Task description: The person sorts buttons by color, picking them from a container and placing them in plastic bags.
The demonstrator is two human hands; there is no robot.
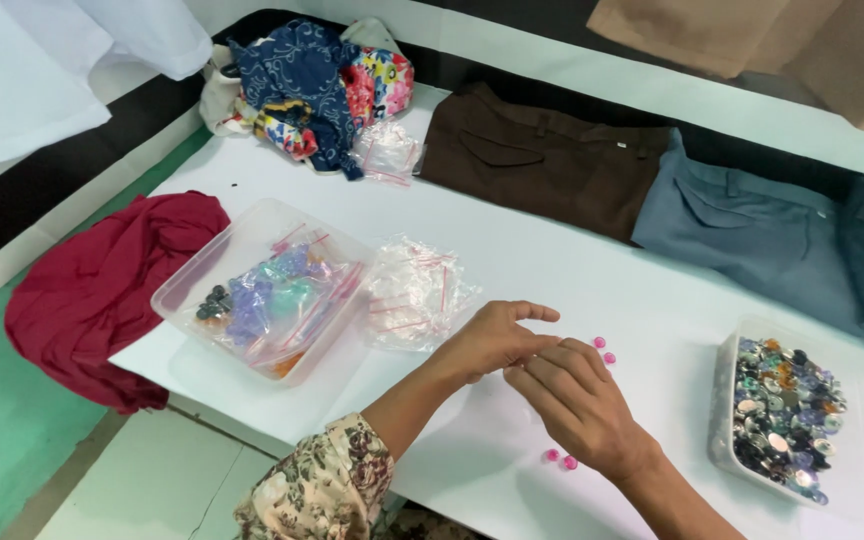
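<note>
**Sorting pink beads at the middle of the counter**

Working over the white counter (pixel 552 260), we have our left hand (pixel 497 340) and right hand (pixel 577 405) meeting near its middle, fingertips touching. The fingers of both hands are loosely curled together as if pinching something small between them, but we cannot tell whether a bead is actually held. Two pink beads (pixel 604 350) lie just beyond our fingertips, and another pair of pink beads (pixel 560 459) sits near the front edge, just beside our right wrist.

At the right end stands a clear tub of mixed gems (pixel 787 415), heaped full. Toward the left end, a shallow clear tray (pixel 252 290) holds small zip bags filled with coloured beads, and a loose pile of empty zip bags (pixel 414 292) lies beside it.

We judge the work to be partly done: several bags are already filled and put in the tray, yet the tub is full and many bags are empty, so most is left.

Along the far edge lie brown trousers (pixel 542 160) and blue-grey trousers (pixel 752 230); a red cloth (pixel 102 290) hangs off the left end.
</note>
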